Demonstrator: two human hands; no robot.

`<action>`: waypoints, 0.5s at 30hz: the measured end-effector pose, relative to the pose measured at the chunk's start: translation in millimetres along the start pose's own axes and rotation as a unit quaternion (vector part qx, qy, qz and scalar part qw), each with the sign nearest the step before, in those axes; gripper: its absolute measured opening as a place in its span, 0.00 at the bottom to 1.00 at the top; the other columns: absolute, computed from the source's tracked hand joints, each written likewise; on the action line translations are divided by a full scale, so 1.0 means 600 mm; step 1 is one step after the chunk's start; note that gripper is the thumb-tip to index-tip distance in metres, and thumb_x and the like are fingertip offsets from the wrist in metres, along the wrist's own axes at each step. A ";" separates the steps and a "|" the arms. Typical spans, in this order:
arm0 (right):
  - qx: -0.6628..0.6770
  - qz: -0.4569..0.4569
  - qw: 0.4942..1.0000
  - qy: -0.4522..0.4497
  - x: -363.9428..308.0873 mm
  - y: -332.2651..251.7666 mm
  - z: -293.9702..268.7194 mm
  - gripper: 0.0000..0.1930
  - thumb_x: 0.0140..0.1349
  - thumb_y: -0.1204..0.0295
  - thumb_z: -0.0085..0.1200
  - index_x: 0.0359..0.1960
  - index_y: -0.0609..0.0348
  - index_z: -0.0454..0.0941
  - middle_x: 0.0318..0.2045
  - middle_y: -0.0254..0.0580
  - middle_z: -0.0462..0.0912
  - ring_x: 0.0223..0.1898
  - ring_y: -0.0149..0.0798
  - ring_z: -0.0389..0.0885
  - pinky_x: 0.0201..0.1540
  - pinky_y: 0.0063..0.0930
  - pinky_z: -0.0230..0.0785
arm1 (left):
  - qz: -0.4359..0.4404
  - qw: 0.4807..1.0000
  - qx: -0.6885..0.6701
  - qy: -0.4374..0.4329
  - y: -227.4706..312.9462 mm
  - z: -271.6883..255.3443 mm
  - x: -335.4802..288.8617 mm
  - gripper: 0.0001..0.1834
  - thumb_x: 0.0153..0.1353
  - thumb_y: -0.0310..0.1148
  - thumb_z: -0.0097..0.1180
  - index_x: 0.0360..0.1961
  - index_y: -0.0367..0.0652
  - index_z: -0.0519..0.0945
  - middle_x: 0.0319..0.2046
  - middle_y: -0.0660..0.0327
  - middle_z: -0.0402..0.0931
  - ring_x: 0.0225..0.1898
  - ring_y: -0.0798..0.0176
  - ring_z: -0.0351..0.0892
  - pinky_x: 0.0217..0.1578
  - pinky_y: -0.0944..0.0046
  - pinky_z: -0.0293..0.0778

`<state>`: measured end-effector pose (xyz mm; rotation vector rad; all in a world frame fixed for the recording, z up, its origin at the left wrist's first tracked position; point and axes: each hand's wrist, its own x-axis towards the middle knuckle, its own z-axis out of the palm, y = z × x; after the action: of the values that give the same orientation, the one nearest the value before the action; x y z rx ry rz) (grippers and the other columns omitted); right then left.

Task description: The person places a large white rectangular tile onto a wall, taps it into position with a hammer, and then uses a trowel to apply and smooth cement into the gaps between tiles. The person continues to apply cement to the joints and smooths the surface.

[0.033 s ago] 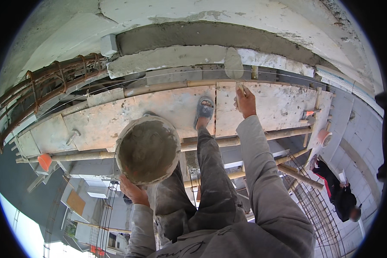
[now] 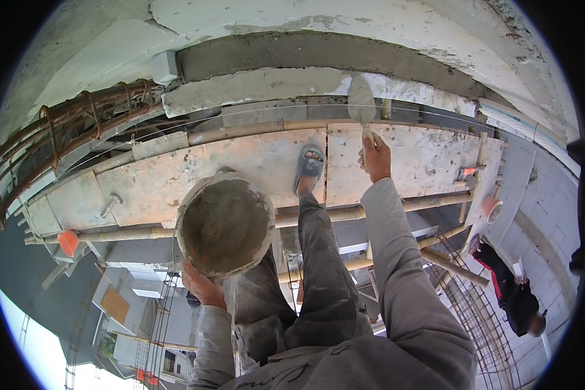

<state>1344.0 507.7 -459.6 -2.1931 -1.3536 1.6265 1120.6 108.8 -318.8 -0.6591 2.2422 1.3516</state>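
My right hand point(image 2: 375, 158) is closed round the handle of a trowel point(image 2: 361, 99), whose mortar-smeared blade points away from me and overlaps the ledge point(image 2: 253, 88) in view. Whether the blade touches the ledge I cannot tell. Grey wet mortar covers the ledge's left stretch, while whiter patches show to the right of the blade. At the near left, my left hand point(image 2: 203, 287) grips the rim of a round bucket point(image 2: 183, 229). Grey mortar point(image 2: 225, 224) fills much of it, and the bucket's lower part is hidden from view.
I stand on scaffold boards point(image 2: 253, 156) edged with bamboo poles point(image 2: 325, 216). A hammer-like tool point(image 2: 111, 205) lies on the left boards. A thin string point(image 2: 266, 109) runs along the ledge. Rusty rebar point(image 2: 52, 140) juts at the left. Another person point(image 2: 510, 289) is below at the right.
My right hand and the trowel have shifted slightly right along the ledge, and more of the blade's face shows. The bucket and my left hand have barely moved.
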 end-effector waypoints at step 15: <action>-0.555 -0.353 0.643 -0.391 -0.256 -0.057 -0.003 0.20 0.60 0.68 0.53 0.51 0.68 0.73 0.37 0.55 0.81 0.35 0.52 0.84 0.39 0.47 0.76 | 0.132 0.986 -0.006 -0.106 0.065 0.216 -0.070 0.22 0.71 0.44 0.51 0.20 0.46 0.68 0.19 0.77 0.57 0.24 0.80 0.51 0.24 0.71 0.47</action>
<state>1319.5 423.0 -329.1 -0.5105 -3.5287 1.4937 1146.1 247.9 -322.9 -0.2125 2.2046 1.4827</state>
